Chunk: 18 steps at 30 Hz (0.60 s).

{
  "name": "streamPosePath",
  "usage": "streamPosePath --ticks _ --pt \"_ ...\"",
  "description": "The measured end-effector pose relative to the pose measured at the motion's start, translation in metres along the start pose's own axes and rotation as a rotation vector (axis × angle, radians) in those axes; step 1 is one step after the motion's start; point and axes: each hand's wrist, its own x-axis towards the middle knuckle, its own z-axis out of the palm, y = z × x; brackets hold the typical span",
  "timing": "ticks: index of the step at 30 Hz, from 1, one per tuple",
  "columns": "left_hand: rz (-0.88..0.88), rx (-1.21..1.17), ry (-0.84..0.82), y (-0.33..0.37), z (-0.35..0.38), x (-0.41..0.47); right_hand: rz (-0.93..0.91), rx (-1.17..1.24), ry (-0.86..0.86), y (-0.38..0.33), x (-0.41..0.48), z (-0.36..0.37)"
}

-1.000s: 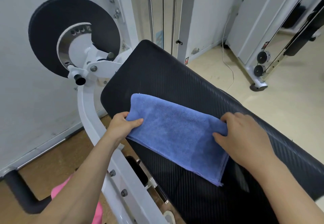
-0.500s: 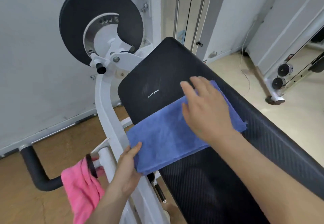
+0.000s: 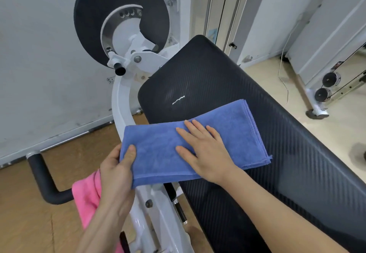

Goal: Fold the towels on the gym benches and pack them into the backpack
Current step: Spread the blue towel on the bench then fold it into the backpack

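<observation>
1. One towel, the blue towel [image 3: 237, 128], lies folded into a layered oblong across the near-left part of the black worktop [image 3: 297, 153], with its left end overhanging the edge.
2. The right hand [image 3: 206, 151] rests flat on it with fingers spread, pressing the layers down. The left hand [image 3: 116, 171] pinches the overhanging end, thumb on top.
3. This fold looks nearly finished, with perhaps one more halving left.
4. A pink towel [image 3: 87, 199] hangs low at the near left behind the left forearm and looks not yet folded.
5. No backpack is in view, so packing appears not yet begun.
</observation>
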Motion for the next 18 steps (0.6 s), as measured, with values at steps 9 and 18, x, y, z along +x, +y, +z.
streamPosePath --ticks 9,18 --pt "0.247 0.355 -0.623 0.027 0.118 -0.037 0.524 1.513 0.074 0.025 -0.009 -0.088" --pt "0.197 0.481 -0.905 -0.01 0.142 -0.043 0.45 0.185 0.347 0.035 -0.01 -0.091"
